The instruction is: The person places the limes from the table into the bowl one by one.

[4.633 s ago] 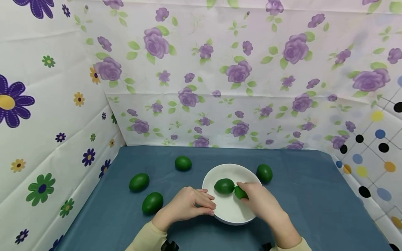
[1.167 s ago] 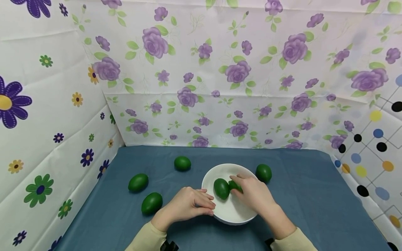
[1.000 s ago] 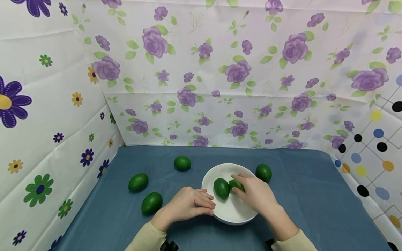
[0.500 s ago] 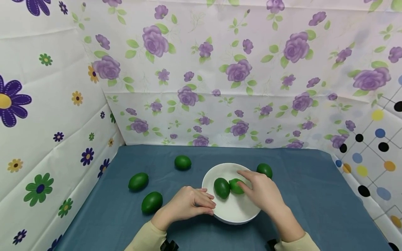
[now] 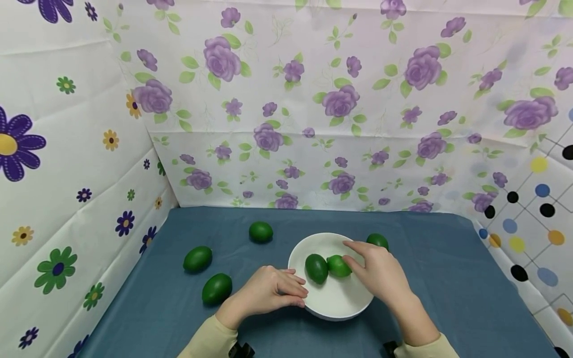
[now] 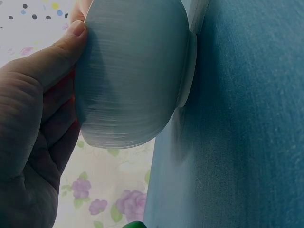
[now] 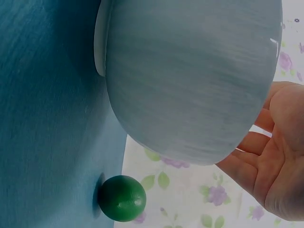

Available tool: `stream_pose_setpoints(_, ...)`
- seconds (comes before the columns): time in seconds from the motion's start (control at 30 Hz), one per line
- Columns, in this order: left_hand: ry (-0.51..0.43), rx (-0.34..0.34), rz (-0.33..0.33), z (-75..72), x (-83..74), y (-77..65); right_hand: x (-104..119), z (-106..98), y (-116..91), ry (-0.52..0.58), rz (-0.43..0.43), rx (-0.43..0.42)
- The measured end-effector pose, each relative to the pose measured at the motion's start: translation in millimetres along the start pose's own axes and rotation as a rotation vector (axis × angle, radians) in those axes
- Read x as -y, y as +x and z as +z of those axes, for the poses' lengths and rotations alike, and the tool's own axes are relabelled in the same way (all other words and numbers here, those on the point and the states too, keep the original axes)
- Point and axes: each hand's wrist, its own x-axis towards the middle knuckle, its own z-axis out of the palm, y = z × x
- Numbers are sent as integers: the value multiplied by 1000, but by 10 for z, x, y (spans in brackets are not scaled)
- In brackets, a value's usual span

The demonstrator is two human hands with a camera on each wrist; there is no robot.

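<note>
A white bowl [image 5: 335, 303] stands on the blue cloth, with a dark green oval fruit [image 5: 316, 268] and a brighter green lime [image 5: 338, 266] side by side in it. My left hand [image 5: 273, 291] pinches the bowl's left rim; in the left wrist view the thumb [image 6: 71, 40] lies on the outer wall and the fingers reach over the edge. Over the right rim, my right hand [image 5: 378, 271] is spread beside the lime, thumb and index finger apart and nothing between them. Its other fingers are partly hidden behind the bowl in the right wrist view.
Another dark green fruit [image 5: 377, 240] lies behind the right hand, partly covered by it. To the left of the bowl are three more: a back fruit [image 5: 261, 232], a left fruit [image 5: 197, 259] and a front fruit [image 5: 217, 289]. A flowered sheet [image 5: 277, 164] hangs behind the table.
My right hand has let go of the lime and drawn back to the right, leaving the lime against the dark fruit, which has turned in the bowl. The left hand has stayed put.
</note>
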Motion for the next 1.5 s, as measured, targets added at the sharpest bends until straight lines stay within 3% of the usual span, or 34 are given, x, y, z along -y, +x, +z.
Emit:
stream_pose_setpoints(0.57, 10, -5, -9, 12, -4, -1, -167, -111, -24, -22, 15, -25)
stream_pose_setpoints(1.13, 20, -7, -7, 7, -13, -5, -412, -180, 47, -41, 109, -9)
stream_pose_setpoints(1.5, 18, -5, 1, -2, -14, 3, -675, -117, 126, -77, 172, 2)
